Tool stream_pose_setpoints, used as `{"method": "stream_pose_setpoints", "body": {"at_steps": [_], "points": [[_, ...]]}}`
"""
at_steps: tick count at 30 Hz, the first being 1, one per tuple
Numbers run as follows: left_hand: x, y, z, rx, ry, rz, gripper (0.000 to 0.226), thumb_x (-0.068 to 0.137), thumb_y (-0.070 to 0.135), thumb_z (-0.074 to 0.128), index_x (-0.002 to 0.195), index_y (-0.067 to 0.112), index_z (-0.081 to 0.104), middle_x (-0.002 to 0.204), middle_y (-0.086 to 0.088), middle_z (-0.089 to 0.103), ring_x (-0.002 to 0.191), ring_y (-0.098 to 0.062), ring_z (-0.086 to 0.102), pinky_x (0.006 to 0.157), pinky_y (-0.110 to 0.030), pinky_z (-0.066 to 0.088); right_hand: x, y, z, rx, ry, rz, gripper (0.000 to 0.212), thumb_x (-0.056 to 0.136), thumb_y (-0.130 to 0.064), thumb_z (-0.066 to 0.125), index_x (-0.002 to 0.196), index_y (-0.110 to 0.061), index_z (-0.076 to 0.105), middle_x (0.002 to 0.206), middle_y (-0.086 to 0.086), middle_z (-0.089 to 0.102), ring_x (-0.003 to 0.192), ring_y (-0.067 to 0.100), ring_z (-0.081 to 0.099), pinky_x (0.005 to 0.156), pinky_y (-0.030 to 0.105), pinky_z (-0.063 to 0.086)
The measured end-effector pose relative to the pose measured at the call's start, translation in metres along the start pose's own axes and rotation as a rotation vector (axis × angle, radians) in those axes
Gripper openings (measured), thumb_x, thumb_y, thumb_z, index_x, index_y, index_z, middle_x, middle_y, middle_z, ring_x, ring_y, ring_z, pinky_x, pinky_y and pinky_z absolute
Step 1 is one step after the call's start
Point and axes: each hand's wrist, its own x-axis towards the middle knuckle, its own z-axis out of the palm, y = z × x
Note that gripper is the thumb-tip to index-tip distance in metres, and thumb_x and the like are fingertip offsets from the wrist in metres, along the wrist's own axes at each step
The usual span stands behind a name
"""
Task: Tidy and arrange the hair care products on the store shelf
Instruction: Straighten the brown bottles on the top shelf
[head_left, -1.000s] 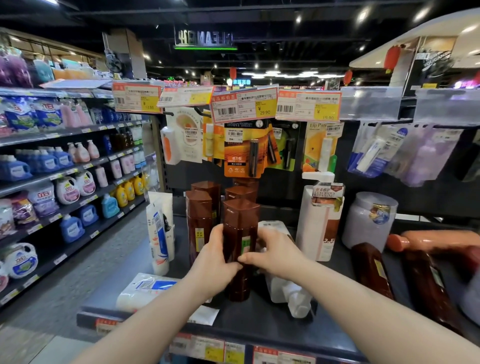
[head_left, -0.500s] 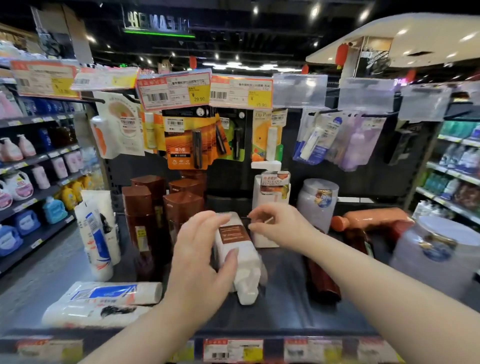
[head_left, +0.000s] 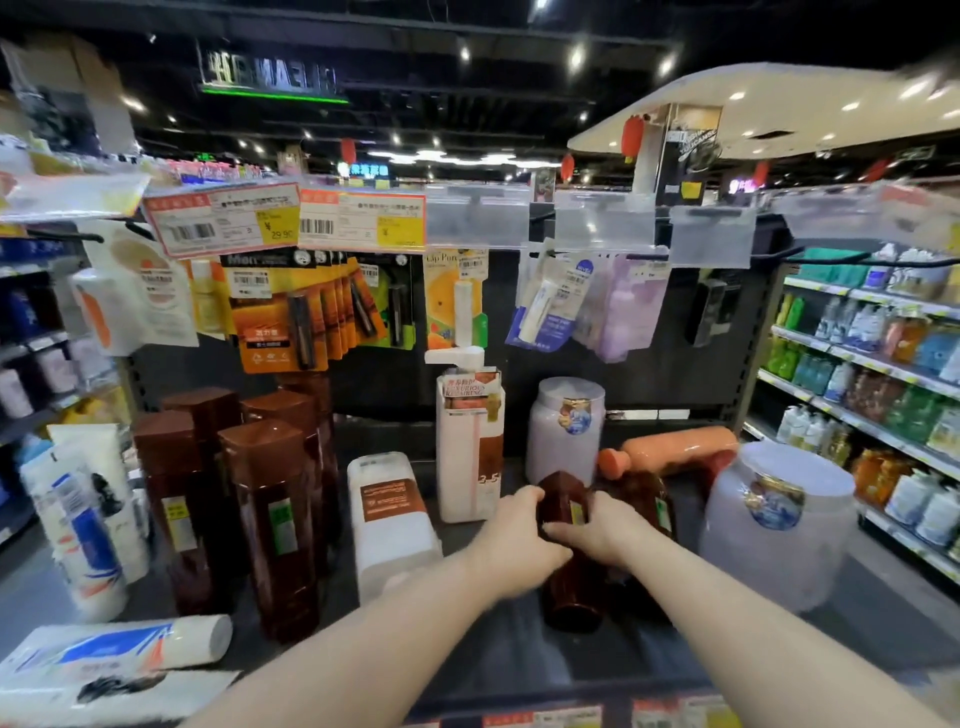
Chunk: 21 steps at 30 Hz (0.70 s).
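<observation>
**Grabbing a toppled brown bottle to stand it up**

Both hands are on the brown bottle (head_left: 571, 592), which lies on the shelf (head_left: 493, 670) right of centre. Its cap points to the back and its base toward the camera. The left hand (head_left: 519, 540) curls round the bottle's left side. The right hand (head_left: 597, 527) wraps over the top from the right. That is probably a full grip, but blur smears the fingers. I cannot tell whether the cap end is off the shelf yet.

Step in hand, as I read it: picking up fallen stock, one item at a time, with the grasp made and the lift not yet done. The task looks only part done, since plenty is lying flat:
- a second brown bottle (head_left: 644, 499) touching or just beside the held one on its right
- an orange bottle (head_left: 680, 447) behind that
- a white pump bottle (head_left: 389, 525) lying to the left
- tubes (head_left: 119, 649) at front left

The upright brown bottles (head_left: 275, 519) stand grouped at left, which is the likely home for this one.

The next move calls for tipping the bottle upright and carrying it left over the lying pump bottle. It should go beside the group with its label forward. Those bottles are tall and narrow, so a bump could knock them over. The big jar (head_left: 779, 525) sits near the right forearm, so watch the elbow.
</observation>
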Motion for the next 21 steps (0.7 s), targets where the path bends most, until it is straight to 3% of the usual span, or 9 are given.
{"method": "stream_pose_setpoints", "body": {"at_steps": [3,7,12,15,18,21], "points": [[0.001,-0.003,0.003,-0.043,0.009,-0.034,0.068,0.086,0.018,0.061,0.143,0.019,0.024,0.145,-0.005,0.038,0.133,-0.019,0.037,0.098,-0.023,0.036,0.008,0.007,0.011,0.102,-0.011,0.066,0.075,0.069,-0.054,0.072,0.125,-0.009,0.05,0.122,0.011,0.06,0.107,0.026,0.061,0.085,0.03,0.05],[0.002,-0.01,0.001,-0.086,0.052,-0.077,0.076,0.084,0.022,0.063,0.145,0.022,0.018,0.15,-0.005,0.03,0.137,-0.021,0.032,0.11,-0.035,0.033,0.014,0.012,0.011,0.319,-0.081,0.126,0.058,0.071,-0.04,0.074,0.114,-0.007,0.051,0.11,0.013,0.062,0.096,0.027,0.063,0.078,0.036,0.055],[-0.006,-0.015,0.001,-0.205,0.081,-0.054,0.085,0.078,0.032,0.068,0.146,0.025,0.018,0.148,-0.004,0.033,0.133,-0.021,0.038,0.107,-0.034,0.037,-0.002,0.012,-0.004,0.658,-0.071,-0.052,0.047,0.074,-0.022,0.075,0.114,-0.009,0.055,0.097,0.008,0.065,0.082,0.018,0.063,0.059,0.026,0.049],[-0.015,-0.014,0.001,-0.284,0.083,0.001,0.088,0.067,0.044,0.072,0.141,0.029,0.027,0.137,0.001,0.046,0.122,-0.016,0.049,0.102,-0.038,0.045,-0.02,0.002,-0.019,0.733,0.0,-0.222,0.059,0.068,-0.022,0.081,0.118,-0.015,0.051,0.103,0.002,0.066,0.091,0.015,0.065,0.073,0.03,0.056],[-0.03,-0.011,-0.002,-0.264,0.223,0.113,0.053,0.077,0.029,0.07,0.124,0.033,0.044,0.114,0.013,0.058,0.109,-0.007,0.055,0.093,-0.027,0.049,-0.042,-0.018,-0.028,0.723,0.022,-0.395,0.063,0.064,-0.023,0.084,0.116,-0.023,0.049,0.106,-0.003,0.067,0.097,0.013,0.065,0.087,0.039,0.055],[-0.05,-0.017,-0.015,-0.274,0.376,0.157,0.043,0.081,0.02,0.067,0.114,0.039,0.045,0.104,0.019,0.058,0.105,-0.004,0.056,0.088,-0.02,0.048,-0.064,-0.04,-0.031,0.696,-0.006,-0.528,0.053,0.067,-0.03,0.08,0.11,-0.033,0.05,0.106,-0.01,0.066,0.098,0.006,0.063,0.087,0.037,0.055]]}}
